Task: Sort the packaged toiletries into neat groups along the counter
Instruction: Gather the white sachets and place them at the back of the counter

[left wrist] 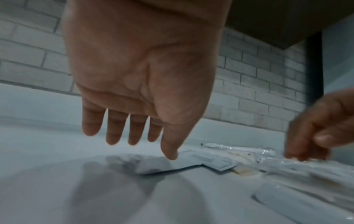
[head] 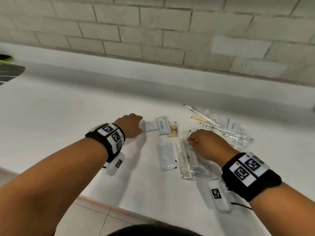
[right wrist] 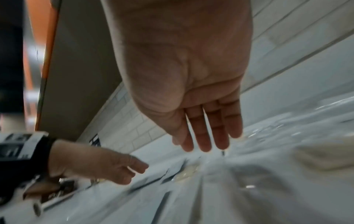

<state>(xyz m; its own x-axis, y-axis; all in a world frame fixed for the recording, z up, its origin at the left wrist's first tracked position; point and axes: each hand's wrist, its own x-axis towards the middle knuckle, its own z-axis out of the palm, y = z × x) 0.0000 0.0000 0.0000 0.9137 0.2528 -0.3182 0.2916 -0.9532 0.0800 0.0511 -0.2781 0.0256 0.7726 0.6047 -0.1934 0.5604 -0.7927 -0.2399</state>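
White counter (head: 59,108), tiled wall (head: 153,23) behind. Packets lie in a loose spread at centre-right.

Left hand (head: 130,125): palm down, fingers straight and slightly spread in the left wrist view. Thumb tip (left wrist: 170,156) touches the near edge of a plain sachet (head: 150,126); the other fingers are clear of the counter. It holds nothing.

Right hand (head: 207,143): over the combs. From the head view the fingertips appear bunched at the top end of a clear-wrapped comb (head: 191,150); the right wrist view shows the fingers straight and close together. Whether they pinch the wrapper I cannot tell; both views are blurred there.

Layout:
- Printed sachet (head: 162,125) just right of the plain one, overlapping its edge.
- Yellowish packet (head: 173,131) touching the printed sachet's right side.
- Grey sachet (head: 166,156) nearer the person, apart from those.
- White comb (head: 184,161) just right of it, beside the wrapped comb.
- Labelled flat packet (head: 202,170) under the combs' near ends.
- Toothbrush packs (head: 221,128) heaped in clear film at far right.

Dark object (head: 6,68) at the left edge, unidentifiable.
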